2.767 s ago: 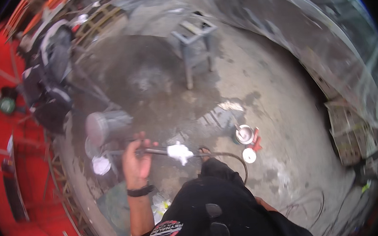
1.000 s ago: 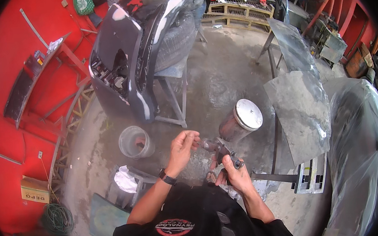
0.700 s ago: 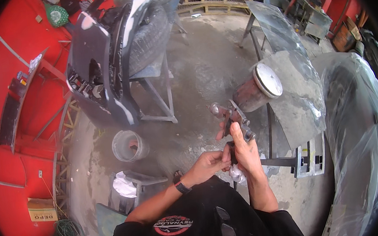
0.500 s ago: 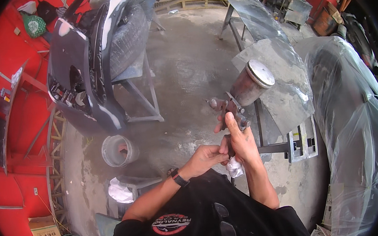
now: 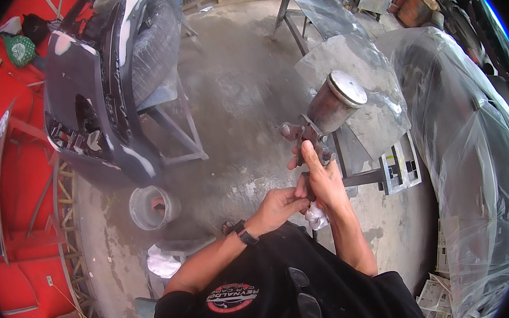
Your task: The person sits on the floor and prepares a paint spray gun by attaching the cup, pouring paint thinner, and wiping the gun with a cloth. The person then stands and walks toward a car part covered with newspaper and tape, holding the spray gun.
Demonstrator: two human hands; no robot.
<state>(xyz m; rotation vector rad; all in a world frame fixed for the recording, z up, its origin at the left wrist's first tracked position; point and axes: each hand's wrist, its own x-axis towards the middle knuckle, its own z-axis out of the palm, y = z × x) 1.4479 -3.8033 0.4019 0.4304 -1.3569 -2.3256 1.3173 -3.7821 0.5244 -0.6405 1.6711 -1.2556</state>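
My right hand [image 5: 323, 174] grips the handle of a paint spray gun [image 5: 308, 134], whose metal cup [image 5: 336, 101] with a pale lid tilts up to the right. A white rag [image 5: 316, 217] sticks out below that hand's palm. My left hand [image 5: 278, 204], with a dark band on its wrist, is closed against the base of the gun's handle and the rag, just left of the right hand. Both forearms rise from my black shirt at the lower edge.
A dark grey car bumper [image 5: 95, 94] rests on a metal stand [image 5: 175, 130] at upper left. A grey bucket [image 5: 152, 207] stands on the concrete floor. Grey panels [image 5: 357, 81] sit on a rack at right, beside a car wrapped in plastic sheet [image 5: 475, 156]. Red floor [image 5: 5, 183] lies left.
The view has swung from a bucket on the floor to the panels and bumper. The spray gun came up in my right hand, and my left hand closed in at its handle base.
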